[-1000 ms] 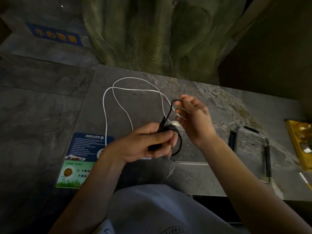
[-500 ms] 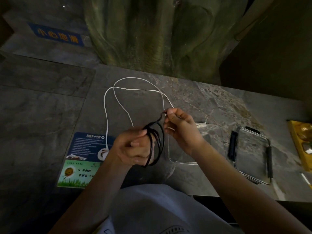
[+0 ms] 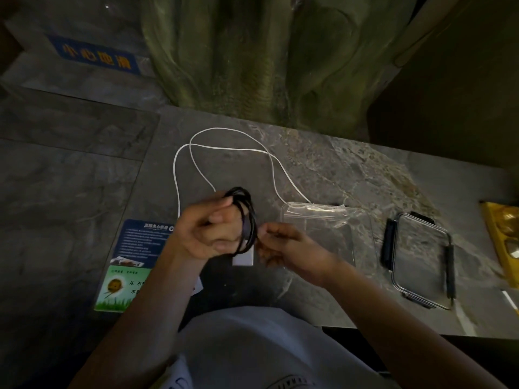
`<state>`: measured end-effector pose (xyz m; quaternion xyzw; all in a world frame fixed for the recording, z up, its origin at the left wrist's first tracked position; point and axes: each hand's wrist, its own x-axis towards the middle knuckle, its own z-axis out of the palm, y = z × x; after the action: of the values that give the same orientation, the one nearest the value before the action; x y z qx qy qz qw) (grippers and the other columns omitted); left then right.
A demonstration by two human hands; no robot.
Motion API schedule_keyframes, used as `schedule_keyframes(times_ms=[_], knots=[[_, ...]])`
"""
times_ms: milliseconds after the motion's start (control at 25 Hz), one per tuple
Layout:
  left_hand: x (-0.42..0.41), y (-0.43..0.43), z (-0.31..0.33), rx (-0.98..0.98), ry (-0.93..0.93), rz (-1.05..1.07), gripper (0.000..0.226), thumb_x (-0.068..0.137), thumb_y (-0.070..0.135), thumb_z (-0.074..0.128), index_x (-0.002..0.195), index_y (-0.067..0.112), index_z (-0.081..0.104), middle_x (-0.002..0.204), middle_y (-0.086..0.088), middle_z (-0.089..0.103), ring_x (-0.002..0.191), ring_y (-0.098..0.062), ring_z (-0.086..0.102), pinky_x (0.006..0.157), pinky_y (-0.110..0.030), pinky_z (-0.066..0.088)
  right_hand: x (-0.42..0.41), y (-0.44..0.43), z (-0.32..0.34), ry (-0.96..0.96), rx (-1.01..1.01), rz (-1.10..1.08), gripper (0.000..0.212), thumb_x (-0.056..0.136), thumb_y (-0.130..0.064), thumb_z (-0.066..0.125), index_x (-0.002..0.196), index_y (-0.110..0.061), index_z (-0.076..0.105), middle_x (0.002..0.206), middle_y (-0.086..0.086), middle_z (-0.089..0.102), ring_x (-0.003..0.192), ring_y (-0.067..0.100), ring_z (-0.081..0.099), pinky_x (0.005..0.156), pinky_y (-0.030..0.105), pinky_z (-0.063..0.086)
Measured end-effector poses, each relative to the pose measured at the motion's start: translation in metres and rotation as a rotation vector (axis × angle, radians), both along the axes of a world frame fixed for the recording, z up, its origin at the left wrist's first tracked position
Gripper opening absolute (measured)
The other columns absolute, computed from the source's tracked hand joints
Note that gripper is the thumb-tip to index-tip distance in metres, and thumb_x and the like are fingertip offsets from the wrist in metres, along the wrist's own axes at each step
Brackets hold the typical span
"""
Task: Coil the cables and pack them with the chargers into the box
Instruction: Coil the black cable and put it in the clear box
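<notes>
Your left hand [image 3: 207,234] has its grip closed round the coiled black cable [image 3: 245,217] above the counter [image 3: 351,169], beside the clear box [image 3: 323,234], and your right hand [image 3: 283,247] pinches its lower strands; the cable is judged light, limp and springy, so clamp across all loops.

We log the clear box [image 3: 314,205] as glossy transparent plastic with smooth walls. Right of it, the lid [image 3: 421,256] is the same clear plastic, with matt black clips. Under the box, the table [image 3: 351,169] reads as veined grey stone with a faint sheen. Left of the box we see a black cable [image 3: 247,217] in a matt rubbery sheath, a smooth white cable [image 3: 224,148], a white charger [image 3: 243,259] in matt plastic, and a glossy laminated printed card [image 3: 132,248]. Behind the box stands a rough green sculpted trunk [image 3: 266,66].
</notes>
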<state>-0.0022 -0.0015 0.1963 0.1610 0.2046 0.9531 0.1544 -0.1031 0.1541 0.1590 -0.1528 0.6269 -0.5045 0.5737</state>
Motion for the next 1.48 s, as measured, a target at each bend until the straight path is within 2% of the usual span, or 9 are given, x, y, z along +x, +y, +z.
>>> schedule_keyframes(times_ms=[120,320,440,600,760,920,1120,1360,1480], knots=[[0.003,-0.003,-0.004,0.029,0.056,-0.020,0.025,0.099,0.018,0.041,0.076,0.017,0.050,0.040,0.007,0.033,0.033,-0.004,0.028,0.053,-0.017,0.039,-0.004,0.000,0.004,0.059,-0.090,-0.064,0.020,0.099,-0.016,0.047,0.083,-0.015,0.058,0.067,-0.001,0.059,0.060,0.008,0.060,0.057,0.019,0.049],[-0.008,0.020,-0.010,0.104,0.104,-0.164,0.026,0.095,0.019,0.048,0.069,0.018,0.051,0.036,0.006,0.036,0.025,-0.004,0.027,0.033,-0.011,0.033,-0.015,-0.030,0.015,-0.108,-0.250,-0.442,0.012,0.101,-0.018,0.044,0.093,-0.013,0.052,0.072,0.001,0.058,0.061,0.011,0.061,0.062,0.025,0.053],[-0.012,0.028,-0.014,0.073,0.106,-0.233,0.027,0.094,0.024,0.051,0.067,0.021,0.050,0.032,0.007,0.031,0.021,-0.004,0.021,0.028,-0.006,0.024,-0.008,-0.039,0.021,0.011,-0.236,-0.389,0.017,0.100,-0.012,0.045,0.088,-0.012,0.057,0.072,0.003,0.058,0.056,0.006,0.059,0.055,0.018,0.051],[-0.015,0.024,-0.008,0.063,0.124,-0.093,0.026,0.097,0.023,0.046,0.072,0.021,0.049,0.036,0.008,0.029,0.028,-0.005,0.021,0.037,-0.016,0.027,0.008,-0.022,0.017,0.277,-0.134,-0.083,0.017,0.093,0.007,0.050,0.106,0.016,0.056,0.083,0.010,0.054,0.064,0.000,0.054,0.062,0.010,0.044],[-0.015,0.004,-0.012,0.031,0.049,-0.017,0.031,0.100,0.019,0.040,0.070,0.021,0.049,0.039,0.007,0.028,0.034,-0.007,0.023,0.055,-0.019,0.039,0.011,-0.006,0.007,0.317,-0.105,0.181,0.013,0.095,-0.005,0.054,0.087,-0.011,0.061,0.067,-0.007,0.064,0.063,0.004,0.062,0.062,0.019,0.052],[-0.011,-0.024,-0.026,0.041,-0.185,0.003,0.033,0.102,0.016,0.034,0.087,0.003,0.061,0.045,0.003,0.026,0.039,-0.009,0.024,0.070,-0.026,0.045,0.004,0.013,0.019,0.438,-0.090,0.267,0.025,0.101,-0.016,0.046,0.079,-0.019,0.059,0.071,0.004,0.060,0.068,0.012,0.059,0.066,0.024,0.050],[-0.013,-0.034,-0.037,-0.525,-0.551,0.396,0.031,0.089,0.025,0.044,0.062,0.016,0.057,0.037,0.012,0.029,0.029,0.000,0.023,0.051,-0.016,0.044,-0.004,0.022,0.026,0.657,-0.095,0.265,0.024,0.098,-0.034,0.047,0.078,-0.037,0.059,0.064,-0.004,0.055,0.061,0.014,0.053,0.062,0.040,0.047],[-0.026,-0.012,-0.048,-0.336,-0.627,0.592,0.033,0.100,0.023,0.034,0.071,0.014,0.048,0.039,0.009,0.030,0.028,-0.003,0.023,0.055,-0.015,0.046,-0.002,0.009,0.028,0.759,-0.056,0.256,0.025,0.099,-0.031,0.050,0.075,-0.038,0.054,0.061,-0.015,0.057,0.060,0.000,0.056,0.060,0.016,0.041],[-0.027,-0.002,-0.049,-0.199,-0.617,0.668,0.036,0.102,0.025,0.032,0.072,0.015,0.050,0.042,0.008,0.031,0.030,-0.005,0.025,0.061,-0.016,0.047,-0.006,0.007,0.018,0.802,-0.044,0.176,0.021,0.097,-0.024,0.054,0.077,-0.030,0.062,0.068,-0.016,0.062,0.068,0.001,0.059,0.065,0.019,0.046]])
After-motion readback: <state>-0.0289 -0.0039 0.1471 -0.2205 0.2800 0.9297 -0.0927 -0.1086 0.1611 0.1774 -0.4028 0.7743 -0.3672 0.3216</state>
